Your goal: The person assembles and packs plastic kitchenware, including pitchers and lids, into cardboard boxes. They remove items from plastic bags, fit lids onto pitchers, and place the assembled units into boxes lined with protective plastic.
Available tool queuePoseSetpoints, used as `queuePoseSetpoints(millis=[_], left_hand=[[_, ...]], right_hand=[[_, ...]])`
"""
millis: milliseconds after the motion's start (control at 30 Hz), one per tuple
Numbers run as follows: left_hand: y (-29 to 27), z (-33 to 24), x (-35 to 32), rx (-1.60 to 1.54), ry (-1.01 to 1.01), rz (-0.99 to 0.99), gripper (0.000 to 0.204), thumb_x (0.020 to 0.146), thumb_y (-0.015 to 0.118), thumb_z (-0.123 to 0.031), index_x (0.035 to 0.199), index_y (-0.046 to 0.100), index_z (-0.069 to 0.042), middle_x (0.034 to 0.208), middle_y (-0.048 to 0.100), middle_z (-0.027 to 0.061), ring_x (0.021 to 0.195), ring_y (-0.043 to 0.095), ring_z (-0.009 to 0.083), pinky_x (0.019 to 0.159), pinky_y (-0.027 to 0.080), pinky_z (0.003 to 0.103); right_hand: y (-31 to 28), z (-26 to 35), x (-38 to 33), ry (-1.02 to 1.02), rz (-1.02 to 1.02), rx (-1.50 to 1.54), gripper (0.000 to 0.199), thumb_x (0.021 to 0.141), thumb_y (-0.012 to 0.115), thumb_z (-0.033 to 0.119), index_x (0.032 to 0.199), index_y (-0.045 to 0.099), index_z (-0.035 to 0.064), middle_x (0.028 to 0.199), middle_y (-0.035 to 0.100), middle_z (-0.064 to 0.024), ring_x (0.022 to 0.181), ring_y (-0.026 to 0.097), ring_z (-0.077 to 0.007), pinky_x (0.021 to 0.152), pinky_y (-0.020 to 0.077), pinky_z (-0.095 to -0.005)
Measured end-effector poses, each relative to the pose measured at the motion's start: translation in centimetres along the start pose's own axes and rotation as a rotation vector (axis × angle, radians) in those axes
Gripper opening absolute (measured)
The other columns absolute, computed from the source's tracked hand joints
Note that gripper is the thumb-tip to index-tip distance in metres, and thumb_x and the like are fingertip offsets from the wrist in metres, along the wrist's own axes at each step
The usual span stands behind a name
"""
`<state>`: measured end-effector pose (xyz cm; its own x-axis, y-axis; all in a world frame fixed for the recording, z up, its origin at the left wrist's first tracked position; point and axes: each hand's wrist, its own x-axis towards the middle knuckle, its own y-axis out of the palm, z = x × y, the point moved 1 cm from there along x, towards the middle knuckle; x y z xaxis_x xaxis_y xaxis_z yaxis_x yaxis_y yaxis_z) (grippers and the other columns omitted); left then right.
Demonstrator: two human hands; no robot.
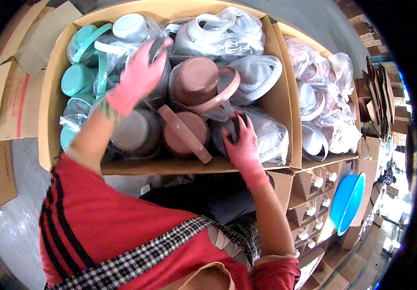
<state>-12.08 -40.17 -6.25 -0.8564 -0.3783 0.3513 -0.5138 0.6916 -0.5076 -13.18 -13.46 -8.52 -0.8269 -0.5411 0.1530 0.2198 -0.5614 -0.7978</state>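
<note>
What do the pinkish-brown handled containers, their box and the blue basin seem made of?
Pinkish-brown handled containers: probably moulded plastic, glossy, from the smooth highlights. Box: apparently cardboard; flat, matt tan walls suggest it. Blue basin: likely plastic, smooth and evenly coloured.

Free passage for my right hand [243,149]: upward from the open carton [46,116]; close-packed handled vessels [198,77] obstruct sideways movement.

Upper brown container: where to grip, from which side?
Probably the outer bend of its handle, from above on the right: the handle loops out beyond the upper brown container's round body there, apparently leaving finger room. The right hand is nearer that bend.
</note>
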Motion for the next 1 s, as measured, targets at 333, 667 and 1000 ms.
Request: queuePoseSetpoints(millis=[333,667,1000], left_hand=[[9.3,7.8,8.6,1.164,0.016,1.036,0.034,0.075,0.043,-0.015,0.103,0.049,0.004,0.104,0.048,0.0289,0.094,0.053,0.0305,0.079,0.042,0.038],[0.9,5.9,12.2,0.417,-0.267,-0.19,0.036,0.076,0.044,-0.03,0.084,0.058,0.002,0.081,0.056,0.0254,0.084,0.053,0.0373,0.072,0.043,0.038],[6.3,4.7,13.7,0.759,-0.011,0.21,0.057,0.069,0.047,-0.013,0.122,0.029,-0.007,0.128,0.026,0.0204,0.115,0.032,0.0341,0.094,0.028,0.039]], right_hand=[[-9.7,0.4,-13.0,0.224,-0.078,-0.035,0.026,0.069,0.057,0.003,0.094,0.049,-0.0001,0.102,0.05,-0.0173,0.093,0.049,-0.0333,0.081,0.0396,-0.0356],[-10.9,-1.7,-19.6,0.309,-0.092,-0.028,0.019,0.07,0.054,0.001,0.089,0.053,-0.0004,0.095,0.052,-0.0161,0.088,0.051,-0.032,0.078,0.0401,-0.0352],[-13.1,-1.8,-27.1,0.448,-0.191,-0.152,0.021,0.071,0.055,0.005,0.091,0.052,-0.0013,0.097,0.052,-0.0173,0.091,0.049,-0.0338,0.08,0.039,-0.0368]])
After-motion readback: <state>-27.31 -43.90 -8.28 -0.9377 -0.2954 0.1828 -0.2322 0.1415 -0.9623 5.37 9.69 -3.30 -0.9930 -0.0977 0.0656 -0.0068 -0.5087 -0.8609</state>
